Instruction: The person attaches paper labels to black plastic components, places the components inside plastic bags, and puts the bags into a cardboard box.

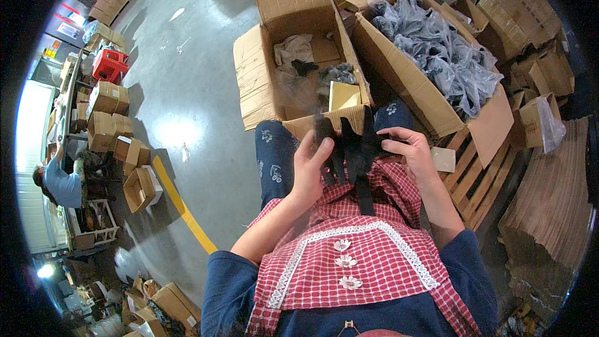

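Above my lap I hold a bundle of black strap-like pieces [357,157], with one strap hanging down over the red checked apron [349,237]. My left hand [310,167] is closed on the bundle's left side, its thumb pressed on top. My right hand [409,153] pinches the right side between thumb and fingers. What kind of item the bundle is, I cannot make out. Just beyond my knees stands an open cardboard box [253,81] holding a small black piece [304,67], a pale cloth [293,48] and a yellowish card [345,95].
A larger open carton [399,75] at the right is heaped with clear plastic bags [430,43] of dark items. It rests by a wooden pallet [475,175]. Stacked flat cardboard [543,212] stands far right. At the left, a person [62,181] sits near boxes and a red stool [110,65].
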Action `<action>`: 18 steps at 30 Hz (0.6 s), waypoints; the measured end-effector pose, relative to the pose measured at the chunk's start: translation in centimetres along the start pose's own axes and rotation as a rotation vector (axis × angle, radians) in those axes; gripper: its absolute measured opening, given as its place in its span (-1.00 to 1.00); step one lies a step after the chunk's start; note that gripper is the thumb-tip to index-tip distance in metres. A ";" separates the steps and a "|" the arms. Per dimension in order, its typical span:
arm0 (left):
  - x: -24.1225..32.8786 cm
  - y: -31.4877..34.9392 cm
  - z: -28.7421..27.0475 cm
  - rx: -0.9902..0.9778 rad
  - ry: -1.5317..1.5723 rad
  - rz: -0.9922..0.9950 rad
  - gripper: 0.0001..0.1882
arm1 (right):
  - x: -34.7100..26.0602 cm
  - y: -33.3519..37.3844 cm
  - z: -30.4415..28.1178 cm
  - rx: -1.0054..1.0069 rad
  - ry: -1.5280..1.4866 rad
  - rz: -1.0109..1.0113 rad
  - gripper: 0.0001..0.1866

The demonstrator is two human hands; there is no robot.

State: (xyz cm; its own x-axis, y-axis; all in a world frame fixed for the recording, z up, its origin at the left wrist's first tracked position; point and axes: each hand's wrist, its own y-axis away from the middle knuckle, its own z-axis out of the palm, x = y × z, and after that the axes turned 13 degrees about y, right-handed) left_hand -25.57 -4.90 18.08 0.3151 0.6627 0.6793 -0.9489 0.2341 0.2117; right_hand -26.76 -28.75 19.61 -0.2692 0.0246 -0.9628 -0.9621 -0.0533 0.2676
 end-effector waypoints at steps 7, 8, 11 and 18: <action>0.9 0.0 -0.5 -0.081 0.192 -0.307 -0.57 | -2.0 3.0 0.9 -0.072 -0.318 0.035 -0.74; 0.8 0.0 -0.9 -0.119 0.252 -0.356 -0.55 | -1.8 2.6 0.7 -0.140 -0.332 0.095 -0.74; 0.6 0.4 0.1 -0.082 0.318 -0.336 -0.55 | -0.5 1.5 -0.5 -0.259 -0.390 0.195 -0.74; 0.7 0.0 0.4 -0.018 0.356 -0.398 -0.59 | 3.3 1.5 -0.4 -0.123 -0.396 -0.063 -0.71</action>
State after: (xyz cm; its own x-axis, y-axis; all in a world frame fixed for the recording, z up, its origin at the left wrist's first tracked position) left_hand -25.39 -4.68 18.87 0.6407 0.7196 0.2680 -0.7550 0.5270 0.3901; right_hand -29.06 -29.12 16.77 -0.2292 0.4126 -0.8816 -0.9712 -0.1575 0.1788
